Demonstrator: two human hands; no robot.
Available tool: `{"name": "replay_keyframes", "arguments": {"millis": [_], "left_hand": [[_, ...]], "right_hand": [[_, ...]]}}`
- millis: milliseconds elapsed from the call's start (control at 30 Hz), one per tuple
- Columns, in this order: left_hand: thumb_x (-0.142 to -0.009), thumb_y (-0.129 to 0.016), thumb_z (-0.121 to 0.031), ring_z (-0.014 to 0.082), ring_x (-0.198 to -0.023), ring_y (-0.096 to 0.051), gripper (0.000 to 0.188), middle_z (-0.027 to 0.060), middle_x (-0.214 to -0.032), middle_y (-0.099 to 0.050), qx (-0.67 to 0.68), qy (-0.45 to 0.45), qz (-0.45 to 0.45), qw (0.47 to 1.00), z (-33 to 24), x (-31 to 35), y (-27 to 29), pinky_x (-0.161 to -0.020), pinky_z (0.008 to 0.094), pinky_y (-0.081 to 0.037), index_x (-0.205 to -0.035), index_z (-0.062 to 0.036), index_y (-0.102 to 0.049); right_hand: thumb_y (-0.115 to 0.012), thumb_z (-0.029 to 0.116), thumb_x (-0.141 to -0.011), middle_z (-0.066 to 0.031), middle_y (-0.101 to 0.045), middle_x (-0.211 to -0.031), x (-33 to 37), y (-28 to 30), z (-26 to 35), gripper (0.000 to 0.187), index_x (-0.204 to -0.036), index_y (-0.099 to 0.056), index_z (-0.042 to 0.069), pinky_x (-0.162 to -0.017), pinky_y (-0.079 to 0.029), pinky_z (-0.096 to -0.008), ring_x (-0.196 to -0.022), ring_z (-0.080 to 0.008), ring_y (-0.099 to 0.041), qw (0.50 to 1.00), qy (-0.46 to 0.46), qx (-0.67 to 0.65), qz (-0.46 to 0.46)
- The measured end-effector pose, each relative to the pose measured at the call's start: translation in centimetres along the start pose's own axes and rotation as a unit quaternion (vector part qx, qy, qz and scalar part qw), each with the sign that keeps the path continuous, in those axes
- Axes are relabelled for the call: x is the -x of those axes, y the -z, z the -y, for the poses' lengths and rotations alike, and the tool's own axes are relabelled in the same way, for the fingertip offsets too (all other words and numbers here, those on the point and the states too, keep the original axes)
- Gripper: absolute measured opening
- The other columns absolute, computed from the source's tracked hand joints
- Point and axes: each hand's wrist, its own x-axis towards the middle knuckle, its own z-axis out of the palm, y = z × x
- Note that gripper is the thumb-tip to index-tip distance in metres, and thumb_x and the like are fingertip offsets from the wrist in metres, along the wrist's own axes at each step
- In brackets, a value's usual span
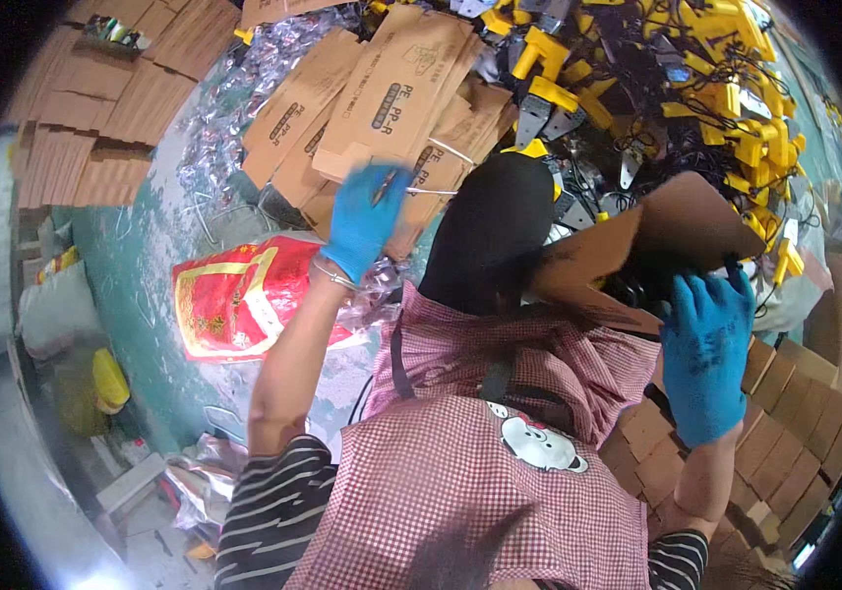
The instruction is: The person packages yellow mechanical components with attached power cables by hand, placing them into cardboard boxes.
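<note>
My left hand [364, 224], in a blue glove, reaches forward and grips the lower edge of a flat printed brown carton [396, 93] on top of a loose stack. My right hand [706, 356], also in a blue glove, holds an opened brown cardboard box [677, 231] from below, tilted over my lap. My knee in black cloth [492, 231] sits between the two hands. A red checked apron [460, 472] covers my front.
A heap of yellow and black tools with cables [696, 79] lies at the upper right. Silver plastic bags [234, 118] and a red printed bag [234, 295] lie on the green floor. Stacks of folded cartons stand at the upper left [106, 108] and lower right [785, 433].
</note>
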Motion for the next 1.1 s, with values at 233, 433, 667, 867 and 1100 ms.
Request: {"name": "replay_keyframes", "arguments": {"millis": [233, 433, 667, 867, 1100], "left_hand": [[-0.095, -0.057, -0.028, 0.0387, -0.113, -0.061, 0.045, 0.0244, -0.131, -0.060, -0.143, 0.192, 0.162, 0.957, 28.9, 21.0, -7.0, -0.094, 0.0471, -0.049, -0.132, -0.0019, -0.056], [-0.091, -0.067, -0.016, 0.0291, -0.087, -0.061, 0.026, 0.0113, -0.094, -0.063, 0.012, 0.130, -0.053, 0.990, 10.1, 7.1, -3.9, -0.085, 0.0381, -0.050, -0.110, 0.0017, -0.063], [-0.067, -0.073, -0.009, 0.0221, -0.086, -0.061, 0.042, 0.0064, -0.103, -0.066, 0.036, -0.473, 0.000, 0.880, -19.2, -2.2, 4.1, -0.076, 0.0386, -0.049, -0.108, -0.0139, -0.074], [-0.088, -0.065, -0.007, 0.0287, -0.111, -0.061, 0.030, 0.0128, -0.119, -0.063, 0.189, -0.285, -0.036, 0.939, -18.2, -1.8, -3.2, -0.100, 0.0396, -0.047, -0.119, -0.0041, -0.068], [-0.087, -0.067, -0.002, 0.0217, -0.119, -0.056, 0.056, 0.0086, -0.132, -0.057, 0.572, 0.035, 0.232, 0.786, -18.7, 2.7, -5.3, -0.103, 0.0353, -0.046, -0.141, -0.0006, -0.050]], "right_hand": [[-0.057, -0.007, -0.072, -0.0146, -0.063, -0.104, -1.0, 1.8, 0.5, 0.056, -0.127, -0.064, 0.004, -0.108, -0.039, -0.0540, -0.105, -0.0352, -0.058, 0.993, 0.003, -0.116, 0.001], [-0.056, -0.012, -0.078, -0.0161, -0.065, -0.122, 4.4, 4.8, 0.6, 0.052, -0.128, -0.063, 0.001, -0.106, -0.044, -0.0438, -0.117, -0.0351, -0.059, 0.956, -0.154, -0.208, -0.135], [-0.054, -0.018, -0.082, -0.0163, -0.065, -0.129, 7.1, 2.2, 0.3, 0.052, -0.130, -0.062, 0.000, -0.104, -0.046, -0.0382, -0.121, -0.0325, -0.061, 0.899, -0.260, -0.273, -0.225], [-0.049, 0.009, -0.102, -0.0146, -0.057, -0.142, 5.7, -4.9, 0.3, 0.042, -0.143, -0.051, 0.001, -0.112, -0.038, -0.0354, -0.132, -0.0245, -0.052, 0.723, -0.297, -0.555, -0.287], [-0.057, 0.004, -0.089, -0.0114, -0.043, -0.154, 1.5, -3.6, 4.0, 0.070, -0.155, -0.033, 0.000, -0.118, -0.029, -0.0342, -0.143, -0.0216, -0.038, 0.514, -0.304, -0.760, -0.256]]}}
